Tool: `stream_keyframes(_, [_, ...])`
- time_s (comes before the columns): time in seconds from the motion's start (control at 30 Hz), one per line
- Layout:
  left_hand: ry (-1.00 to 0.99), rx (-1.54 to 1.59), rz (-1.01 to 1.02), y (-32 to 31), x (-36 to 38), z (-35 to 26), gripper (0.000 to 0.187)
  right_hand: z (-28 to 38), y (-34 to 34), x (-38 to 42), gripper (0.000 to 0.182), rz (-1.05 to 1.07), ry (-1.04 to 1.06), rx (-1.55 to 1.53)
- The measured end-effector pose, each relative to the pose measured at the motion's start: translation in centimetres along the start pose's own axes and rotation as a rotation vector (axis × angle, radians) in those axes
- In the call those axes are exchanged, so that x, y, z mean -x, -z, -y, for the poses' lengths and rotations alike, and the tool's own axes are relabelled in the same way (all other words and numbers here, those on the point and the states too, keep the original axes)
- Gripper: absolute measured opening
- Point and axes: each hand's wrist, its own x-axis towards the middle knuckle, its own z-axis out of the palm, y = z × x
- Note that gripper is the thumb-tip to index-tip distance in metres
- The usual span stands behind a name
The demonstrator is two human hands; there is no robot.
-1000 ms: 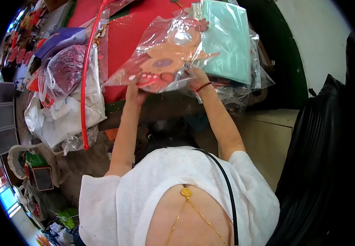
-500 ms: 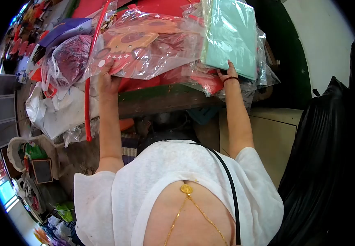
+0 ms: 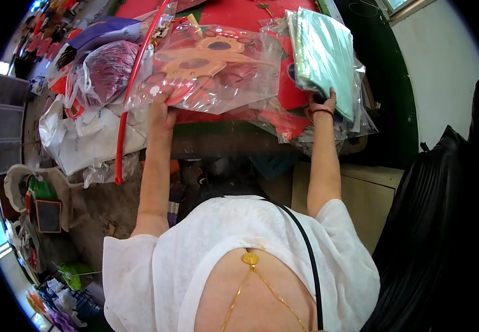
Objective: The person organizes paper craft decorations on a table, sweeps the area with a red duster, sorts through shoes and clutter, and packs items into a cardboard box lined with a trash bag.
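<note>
Head view: over a red tabletop (image 3: 231, 13), the person's left hand (image 3: 162, 112) pinches a clear plastic bag (image 3: 234, 77) of orange cut-outs (image 3: 202, 70); the right hand (image 3: 322, 105) grips a mint-green rectangular packet's (image 3: 325, 55) near edge. Handling both seems in hand; moving either calls for steady fingers.

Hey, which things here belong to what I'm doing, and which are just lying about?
In use, judging by your hands:
clear plastic bag of orange and red cut-outs, in your left hand
mint-green packet, in your right hand

Apparently just lying about:
red rod
white sack
framed dark board
</note>
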Motion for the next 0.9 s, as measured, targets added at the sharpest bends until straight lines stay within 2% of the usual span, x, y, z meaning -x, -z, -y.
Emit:
stream_keyframes(0.1, [-0.012,-0.023,0.086,-4.3,-2.0,-0.6,0.025,3.7,-2.1,-3.8,0.026,0.155,-0.028,0.087])
stream_keyframes(0.17, [-0.053,-0.093,0.094,-9.9,-2.7,-1.4,0.025,6.6,-6.8,-1.9,0.024,0.265,0.092,0.143])
stream_keyframes(0.23, [-0.046,-0.103,0.200,-15.2,-3.8,-1.7,0.024,10.1,-12.2,-0.6,0.025,0.247,0.217,0.272])
stream_keyframes(0.3, [-0.070,-0.097,0.256,-20.1,-4.1,-1.5,0.020,14.0,-17.7,-1.4,0.028,0.326,0.304,0.224])
stream_keyframes(0.37, [-0.070,-0.073,0.334,-22.6,-5.2,-0.2,0.020,17.6,-22.7,-0.6,0.032,0.441,0.516,0.444])
stream_keyframes(0.4, [-0.064,-0.056,0.412,-23.8,-5.4,0.5,0.020,18.6,-24.5,1.1,0.032,0.410,0.594,0.503])
stream_keyframes(0.47, [-0.101,-0.056,0.319,-26.1,-0.7,2.5,0.021,20.9,-27.7,4.9,0.032,0.450,0.561,0.343])
stream_keyframes(0.5, [0.008,-0.031,0.293,-25.5,0.3,4.2,0.021,22.0,-28.8,6.7,0.032,0.516,0.448,0.125])
stream_keyframes(0.53, [0.118,-0.007,0.269,-24.1,1.1,6.8,0.022,22.8,-29.1,8.3,0.031,0.551,0.446,0.117])
stream_keyframes(0.57, [0.050,0.077,0.450,-22.4,2.2,9.8,0.025,23.3,-28.9,10.0,0.030,0.586,0.446,0.106])
stream_keyframes(0.6, [0.253,0.192,0.416,-19.3,1.3,15.0,0.025,22.9,-28.3,12.2,0.028,0.599,0.503,0.157])
stream_keyframes(0.63, [0.405,0.127,0.241,-17.6,2.4,18.7,0.021,22.6,-27.2,12.7,0.028,0.601,0.500,0.157])
stream_keyframes(0.7, [0.461,-0.013,0.179,-13.6,3.3,27.1,0.027,21.8,-24.2,12.3,0.029,0.732,0.540,0.233])
stream_keyframes(0.73, [0.670,0.068,-0.084,-13.7,4.1,29.5,0.029,20.2,-21.5,11.9,0.029,0.748,0.516,0.226])
stream_keyframes(0.77, [0.621,0.041,-0.113,-10.8,3.1,35.8,0.030,17.9,-18.2,11.6,0.029,0.765,0.490,0.218])
stream_keyframes(0.8, [0.552,-0.238,-0.351,-11.0,3.6,38.2,0.031,14.9,-14.8,12.1,0.031,0.703,0.440,0.208])
stream_keyframes(0.83, [0.455,-0.008,-0.281,-12.0,5.2,37.5,0.031,12.3,-11.2,10.9,0.034,0.751,0.379,0.215])
stream_keyframes(0.87, [0.464,-0.037,-0.304,-12.6,5.9,37.6,0.032,8.9,-7.8,11.5,0.036,0.615,0.396,0.188])
stream_keyframes(0.9, [0.468,-0.067,-0.327,-13.2,5.9,37.4,0.032,7.0,-4.1,9.7,0.038,0.586,0.277,0.206])
